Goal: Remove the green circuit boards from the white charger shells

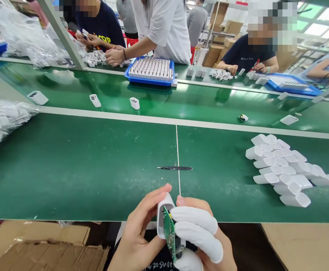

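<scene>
Grips white housing [160, 219] with left hand [143, 224], on the near side of the tweezers [175, 168]. With right hand [209, 235] in white finger covers [194, 216], clamps green circuit board [169, 233] at the housing's open end, likewise tweezers' near side.

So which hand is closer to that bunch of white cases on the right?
Right. Your right hand is nearer, to the left of the white cases; your left hand is farther left.

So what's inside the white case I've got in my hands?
Only a strip of the inside of the white case shows. The green circuit board at its opening covers the rest, so I can't tell what lies deeper.
</scene>
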Motion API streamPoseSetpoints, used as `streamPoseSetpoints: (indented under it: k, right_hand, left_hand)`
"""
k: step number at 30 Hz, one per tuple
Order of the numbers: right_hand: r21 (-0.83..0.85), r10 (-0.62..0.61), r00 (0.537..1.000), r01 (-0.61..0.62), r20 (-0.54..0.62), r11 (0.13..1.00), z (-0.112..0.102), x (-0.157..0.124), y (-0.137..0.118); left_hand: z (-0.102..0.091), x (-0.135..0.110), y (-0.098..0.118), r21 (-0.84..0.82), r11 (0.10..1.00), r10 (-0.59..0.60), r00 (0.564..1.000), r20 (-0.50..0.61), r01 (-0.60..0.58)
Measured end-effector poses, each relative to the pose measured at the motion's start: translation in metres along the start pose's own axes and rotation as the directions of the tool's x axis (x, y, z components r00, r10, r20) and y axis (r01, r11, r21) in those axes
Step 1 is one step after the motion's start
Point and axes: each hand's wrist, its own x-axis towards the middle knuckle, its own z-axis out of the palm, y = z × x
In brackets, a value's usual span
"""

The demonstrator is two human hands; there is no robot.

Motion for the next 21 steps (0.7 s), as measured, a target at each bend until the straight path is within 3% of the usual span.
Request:
streamPoseSetpoints:
  k: [13,21]
  right_hand:
    - [0.064,0.109,0.989,-0.103,-0.1,0.993,0.013,-0.009,-0.002]
    - [-0.017,0.043,0.997,-0.044,-0.058,0.999,0.012,-0.006,0.006]
  left_hand:
    - [0.005,-0.004,0.0,0.043,0.999,-0.004,1.0,-0.028,0.006]
    - [0.007,-0.001,-0.001,0.077,0.997,0.028,0.998,-0.047,-0.024]
